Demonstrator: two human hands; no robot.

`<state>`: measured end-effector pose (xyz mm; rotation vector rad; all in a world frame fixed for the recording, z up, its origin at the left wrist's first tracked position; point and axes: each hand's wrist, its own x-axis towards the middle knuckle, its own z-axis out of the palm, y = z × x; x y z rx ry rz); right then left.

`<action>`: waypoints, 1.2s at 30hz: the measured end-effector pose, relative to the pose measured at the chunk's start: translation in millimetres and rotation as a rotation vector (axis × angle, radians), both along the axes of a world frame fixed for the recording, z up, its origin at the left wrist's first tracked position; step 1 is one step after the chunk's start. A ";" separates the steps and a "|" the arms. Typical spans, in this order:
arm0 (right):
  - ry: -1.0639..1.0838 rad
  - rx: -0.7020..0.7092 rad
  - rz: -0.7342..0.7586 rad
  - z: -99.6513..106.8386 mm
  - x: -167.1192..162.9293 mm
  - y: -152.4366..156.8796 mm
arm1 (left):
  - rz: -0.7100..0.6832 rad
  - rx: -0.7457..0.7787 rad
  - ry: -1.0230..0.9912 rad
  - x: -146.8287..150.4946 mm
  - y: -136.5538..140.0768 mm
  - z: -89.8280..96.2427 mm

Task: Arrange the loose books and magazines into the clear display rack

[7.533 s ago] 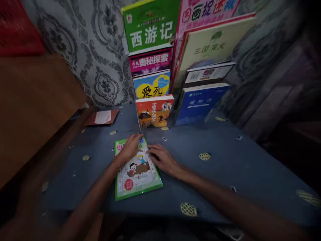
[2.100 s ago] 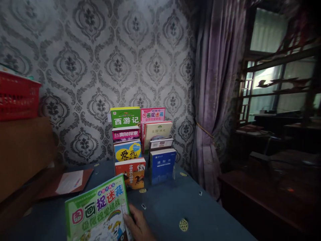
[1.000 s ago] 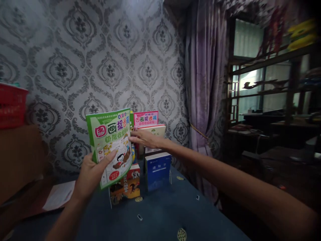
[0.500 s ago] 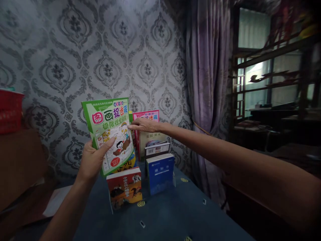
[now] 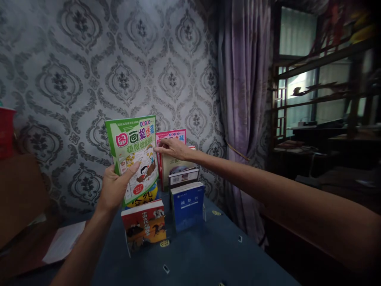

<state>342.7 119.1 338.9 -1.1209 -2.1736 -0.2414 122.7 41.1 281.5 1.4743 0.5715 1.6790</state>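
Observation:
A green picture book point(image 5: 137, 137) with a cartoon cover stands upright, leaning slightly, in my left hand point(image 5: 116, 186). The thumb lies over its front cover and the other fingers pass behind it. At the book's right edge, my right hand point(image 5: 174, 149) pinches with thumb and fingertips. Just behind that hand is a pink picture book point(image 5: 182, 137), partly covered by it. Below the green book, a yellow book point(image 5: 145, 198) shows in part, with a red-orange book point(image 5: 145, 226) standing in front of it.
To the right, a blue book point(image 5: 189, 208) stands before a dark book point(image 5: 183, 177) and a beige book point(image 5: 165, 169). All rest on a blue-covered table point(image 5: 202, 258). A cardboard box point(image 5: 20, 194) and paper sheet point(image 5: 64, 242) lie left. A purple curtain point(image 5: 245, 99) hangs right.
The green book has turned a little more upright and shifted slightly right, toward the pink book. Both hands stay on it. The whole view has shifted slightly.

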 end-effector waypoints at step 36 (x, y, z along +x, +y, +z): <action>0.141 0.029 -0.076 1.3 29.4 10.9 | 0.115 0.290 0.251 17.1 33.2 24.9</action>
